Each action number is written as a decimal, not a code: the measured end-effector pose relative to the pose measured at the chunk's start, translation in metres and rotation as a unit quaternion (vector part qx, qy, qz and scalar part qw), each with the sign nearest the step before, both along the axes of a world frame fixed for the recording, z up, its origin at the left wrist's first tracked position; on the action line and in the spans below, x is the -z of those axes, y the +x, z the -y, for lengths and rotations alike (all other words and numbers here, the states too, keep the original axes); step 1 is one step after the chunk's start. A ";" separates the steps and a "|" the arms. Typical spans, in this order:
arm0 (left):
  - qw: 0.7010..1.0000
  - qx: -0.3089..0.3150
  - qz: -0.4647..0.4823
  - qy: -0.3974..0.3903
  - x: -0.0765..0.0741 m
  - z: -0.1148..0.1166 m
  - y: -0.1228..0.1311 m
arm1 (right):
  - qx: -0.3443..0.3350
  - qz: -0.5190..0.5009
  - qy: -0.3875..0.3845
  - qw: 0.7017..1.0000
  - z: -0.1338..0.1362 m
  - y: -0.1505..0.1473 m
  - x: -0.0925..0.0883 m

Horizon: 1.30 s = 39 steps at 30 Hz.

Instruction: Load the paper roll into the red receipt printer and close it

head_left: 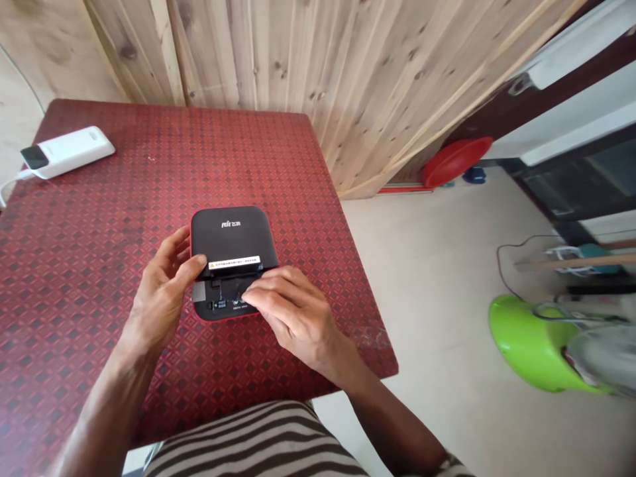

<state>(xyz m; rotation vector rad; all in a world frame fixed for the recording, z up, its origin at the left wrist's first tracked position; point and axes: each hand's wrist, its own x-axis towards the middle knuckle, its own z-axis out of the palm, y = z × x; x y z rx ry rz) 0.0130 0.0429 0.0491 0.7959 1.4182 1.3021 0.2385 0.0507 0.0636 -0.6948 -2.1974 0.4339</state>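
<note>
A black square device with rounded corners and a red rim (pixel 231 236) is held over the red patterned table (pixel 99 265). White lettering and a white label strip show on its top. Below the label a recessed section lies uncovered, with small parts and print in it. My left hand (pixel 166 285) grips the device's left side, thumb on the top face near the label. At the lower right, my right hand (pixel 293 308) has its fingers pressed together at the recess; whatever its fingertips pinch is too small to make out.
A white power bank (pixel 72 152) with a cable lies at the table's back left. Wooden boards (pixel 278 59) rise behind the table. On the floor to the right are a green plastic tub (pixel 527 344), a red basin (pixel 457 162) and a loose cable.
</note>
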 end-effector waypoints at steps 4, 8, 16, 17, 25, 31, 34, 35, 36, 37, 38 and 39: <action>0.999 0.017 -0.030 0.018 0.007 0.002 -0.003 | 0.018 -0.004 -0.011 1.000 0.002 0.000 0.000; 0.998 0.028 -0.041 0.028 0.009 0.004 -0.005 | 0.077 0.020 -0.008 0.997 0.003 0.003 0.003; 0.998 0.017 -0.054 0.025 0.013 0.005 -0.005 | 0.084 0.040 -0.014 0.996 0.002 0.002 0.010; 0.999 0.012 -0.048 0.018 0.013 0.006 -0.004 | 0.078 0.034 -0.021 0.996 0.003 0.004 0.009; 1.000 -0.017 -0.003 0.018 0.009 0.037 -0.001 | 0.248 -0.105 -0.167 0.948 0.004 0.031 0.030; 0.998 -0.026 -0.058 0.009 0.018 0.047 0.002 | 0.298 -0.086 -0.250 0.917 -0.010 0.038 0.085; 0.997 -0.016 -0.072 0.005 0.018 0.048 0.000 | 0.298 -0.095 -0.245 0.918 -0.013 0.036 0.094; 0.997 -0.013 -0.073 0.005 0.017 0.049 0.000 | 0.297 -0.099 -0.242 0.918 -0.013 0.036 0.094; 0.997 -0.010 -0.073 0.004 0.017 0.049 -0.001 | 0.297 -0.102 -0.240 0.919 -0.012 0.036 0.094; 0.997 -0.008 -0.072 0.004 0.016 0.050 -0.001 | 0.297 -0.102 -0.241 0.918 -0.012 0.035 0.094; 0.997 -0.007 -0.073 0.003 0.015 0.050 -0.001 | 0.299 -0.100 -0.243 0.917 -0.012 0.035 0.093; 0.997 -0.008 -0.075 0.001 0.014 0.049 0.000 | 0.301 -0.098 -0.244 0.917 -0.012 0.035 0.093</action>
